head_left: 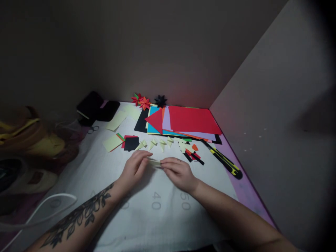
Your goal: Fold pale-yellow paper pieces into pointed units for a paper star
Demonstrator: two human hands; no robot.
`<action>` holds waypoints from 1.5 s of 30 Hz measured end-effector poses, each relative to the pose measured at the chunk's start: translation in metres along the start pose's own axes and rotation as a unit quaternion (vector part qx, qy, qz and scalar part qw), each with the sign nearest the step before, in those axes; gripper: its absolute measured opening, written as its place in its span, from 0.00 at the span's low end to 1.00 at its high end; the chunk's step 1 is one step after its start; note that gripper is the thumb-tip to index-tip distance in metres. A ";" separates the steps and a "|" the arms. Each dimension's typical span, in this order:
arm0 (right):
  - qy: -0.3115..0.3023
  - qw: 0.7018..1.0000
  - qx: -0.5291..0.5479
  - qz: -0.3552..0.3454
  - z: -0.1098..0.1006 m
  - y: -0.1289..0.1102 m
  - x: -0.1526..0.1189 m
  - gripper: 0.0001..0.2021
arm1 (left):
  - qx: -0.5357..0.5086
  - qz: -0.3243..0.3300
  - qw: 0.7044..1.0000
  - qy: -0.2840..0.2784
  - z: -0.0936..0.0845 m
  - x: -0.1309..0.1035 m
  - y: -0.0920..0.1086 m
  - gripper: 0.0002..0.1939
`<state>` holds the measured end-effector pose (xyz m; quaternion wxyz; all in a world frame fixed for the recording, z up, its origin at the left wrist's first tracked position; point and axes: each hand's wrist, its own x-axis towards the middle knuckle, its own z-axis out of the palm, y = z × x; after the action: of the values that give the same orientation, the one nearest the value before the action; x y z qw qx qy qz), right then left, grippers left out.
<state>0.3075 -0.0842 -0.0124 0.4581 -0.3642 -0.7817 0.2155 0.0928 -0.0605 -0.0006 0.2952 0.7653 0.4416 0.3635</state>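
Note:
Between my two hands, just above the white sheet, is a small pale yellow piece of paper (154,162). My left hand (135,166) has its fingers closed at the paper's left end. Thumb and fingers of my right hand (180,173) pinch its right end. Right behind my hands stands a row of several small folded pale yellow paper pieces (153,144). Dark square papers (131,143) lie beyond my left hand, next to pale yellow squares (112,142). Paper scraps (193,150) in several colours are scattered beyond my right hand.
A yellow and black box cutter (225,162) lies at the right. Large coloured sheets (194,119) are stacked at the back, before folded paper stars (144,102) and a black star (160,100). Scissors (93,129), a black case (94,106) and a white cable (49,197) are left.

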 end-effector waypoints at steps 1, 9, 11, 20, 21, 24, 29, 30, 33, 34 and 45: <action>0.026 0.998 0.030 0.046 0.002 -0.001 0.001 0.07 | -0.036 -0.032 0.999 -0.024 0.001 -0.002 0.004 0.12; 0.030 0.943 0.211 0.255 0.019 0.001 0.001 0.05 | -0.184 -0.152 0.968 -0.074 0.012 -0.008 0.013 0.09; 0.011 0.940 0.222 0.259 0.020 0.001 0.001 0.07 | -0.182 -0.133 0.970 -0.086 0.011 -0.007 0.015 0.10; -0.096 0.918 0.252 0.292 0.025 -0.001 0.003 0.13 | -0.118 -0.113 0.984 -0.077 0.008 -0.007 0.017 0.06; -0.103 0.918 0.250 0.290 0.025 -0.001 0.003 0.14 | -0.100 -0.106 0.986 -0.085 0.007 -0.006 0.018 0.06; -0.084 0.920 0.245 0.293 0.026 -0.002 0.005 0.14 | -0.075 -0.097 0.987 -0.106 0.003 -0.004 0.019 0.04; 0.059 0.929 0.228 0.285 0.022 0.004 0.010 0.07 | -0.134 -0.134 0.976 -0.106 -0.002 0.002 0.014 0.08; 0.079 0.932 0.218 0.277 0.020 0.006 0.010 0.05 | -0.156 -0.165 0.970 -0.091 -0.002 0.003 0.011 0.08; 0.085 0.952 0.182 0.230 0.015 0.009 0.008 0.06 | -0.251 -0.272 0.928 -0.038 -0.002 0.005 0.006 0.10; 0.075 0.961 0.170 0.206 0.013 0.010 0.007 0.07 | -0.292 -0.298 0.908 -0.025 -0.003 0.004 0.005 0.11; 0.042 0.953 0.221 0.202 0.018 0.008 0.004 0.07 | -0.360 -0.291 0.885 -0.053 0.006 -0.005 0.007 0.14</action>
<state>0.2937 -0.0760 -0.0239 0.5063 -0.4126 -0.6051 0.4553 0.0994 -0.0687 0.0002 0.6659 0.4614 0.4671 0.3542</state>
